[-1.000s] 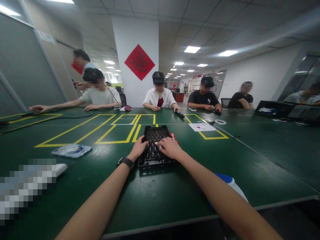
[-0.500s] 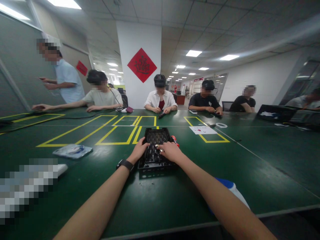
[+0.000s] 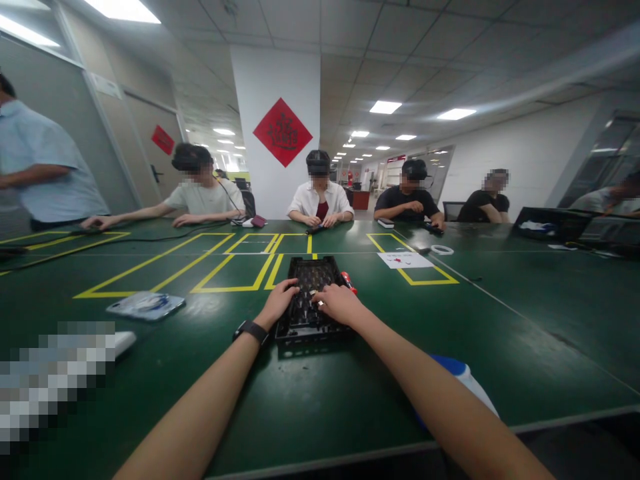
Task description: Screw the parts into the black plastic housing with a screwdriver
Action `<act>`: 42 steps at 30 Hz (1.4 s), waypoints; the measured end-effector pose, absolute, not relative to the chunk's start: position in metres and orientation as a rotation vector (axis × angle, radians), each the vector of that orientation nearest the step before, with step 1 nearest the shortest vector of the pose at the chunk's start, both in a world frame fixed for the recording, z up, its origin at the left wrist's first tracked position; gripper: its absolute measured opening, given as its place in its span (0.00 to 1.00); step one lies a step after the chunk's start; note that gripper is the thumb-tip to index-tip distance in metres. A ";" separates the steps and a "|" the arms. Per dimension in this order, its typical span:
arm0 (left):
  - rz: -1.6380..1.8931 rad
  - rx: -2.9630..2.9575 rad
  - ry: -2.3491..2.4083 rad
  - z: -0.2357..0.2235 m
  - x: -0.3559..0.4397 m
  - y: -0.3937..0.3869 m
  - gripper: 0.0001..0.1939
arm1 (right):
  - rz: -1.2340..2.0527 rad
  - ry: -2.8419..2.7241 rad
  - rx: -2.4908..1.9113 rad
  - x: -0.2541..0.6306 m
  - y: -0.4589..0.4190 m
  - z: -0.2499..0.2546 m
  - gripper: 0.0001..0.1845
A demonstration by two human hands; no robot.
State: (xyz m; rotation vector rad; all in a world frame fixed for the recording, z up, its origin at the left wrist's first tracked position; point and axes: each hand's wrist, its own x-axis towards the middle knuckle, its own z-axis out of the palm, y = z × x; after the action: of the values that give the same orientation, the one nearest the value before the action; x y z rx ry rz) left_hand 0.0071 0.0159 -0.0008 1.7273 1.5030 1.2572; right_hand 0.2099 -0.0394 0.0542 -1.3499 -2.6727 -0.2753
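On the green table in front of me lies a black plastic case (image 3: 316,328) with moulded pockets inside. My left hand (image 3: 279,300) grips its left rim, with fingertips reaching over the edge; a dark watch is on that wrist. Over the right half of the case is my right hand (image 3: 340,303), closed in a pinch around a small shiny metal piece (image 3: 321,303), too small to name exactly. Another light bit (image 3: 313,293) shows near the fingertips. Against the right side of the case, partly hidden by my right hand, a red object (image 3: 349,281) is visible.
A pale flat packet (image 3: 146,305) lies to the left, with a pixelated white item (image 3: 60,380) nearer. By my right forearm is a blue and white object (image 3: 465,380). Beyond are yellow tape outlines, a paper sheet (image 3: 404,260), a white ring (image 3: 442,250) and several seated people.
My hands stay almost in place at the case, the right one shifting only slightly. A standing person in light blue has walked left. Across the table, a person in black has raised one hand.
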 end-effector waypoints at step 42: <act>1.226 1.850 1.724 0.007 0.008 0.007 0.17 | 1.131 -2.265 -0.776 0.220 -0.041 0.057 0.16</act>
State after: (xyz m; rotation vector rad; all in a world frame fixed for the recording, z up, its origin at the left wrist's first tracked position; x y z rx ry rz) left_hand 0.0085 0.0074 0.0074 1.8496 1.7236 1.2261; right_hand 0.2205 -0.0413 0.0572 -0.7758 -2.2653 1.1307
